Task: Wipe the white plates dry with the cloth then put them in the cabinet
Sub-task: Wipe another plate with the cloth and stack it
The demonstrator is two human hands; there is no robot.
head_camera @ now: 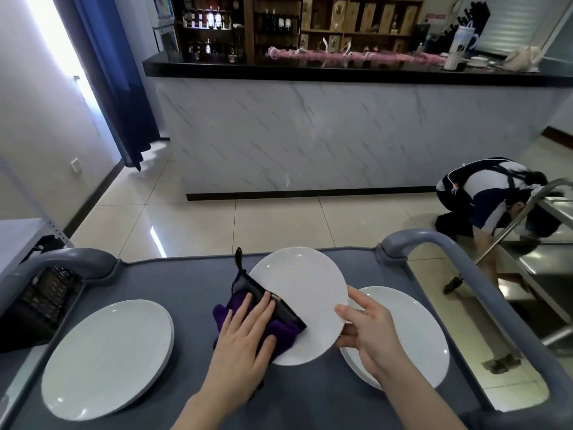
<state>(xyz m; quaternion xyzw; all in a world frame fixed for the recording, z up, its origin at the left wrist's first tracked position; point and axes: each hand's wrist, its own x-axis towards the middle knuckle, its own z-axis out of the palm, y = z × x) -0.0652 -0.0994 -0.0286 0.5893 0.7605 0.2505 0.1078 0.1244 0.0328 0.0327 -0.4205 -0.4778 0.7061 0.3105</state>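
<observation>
At the centre of the grey plastic cart worktop (310, 405), a round white ceramic plate (297, 290) is held tilted above the surface.

Right hand (369, 336): grips the near-right rim of this plate, thumb on the upper face, fingers curled beneath.

Left hand (245, 333): fingers extended and flat, pressing a purple-and-black cloth (221, 316) against the near-left part of the plate's upper face; the fingers are not closed round anything.

Left of the held plate, well apart, a stack of round white plates (105, 358) lies flat on the worktop; the count cannot be determined. Right of the held plate, partly under it and under the right hand, a single round white plate (415, 330) lies flat.

Beyond the held plate stands a marble-patterned counter with a black top (310, 135). Far right of the held plate, a person (486, 197) crouches on the tiled floor (248, 225).
</observation>
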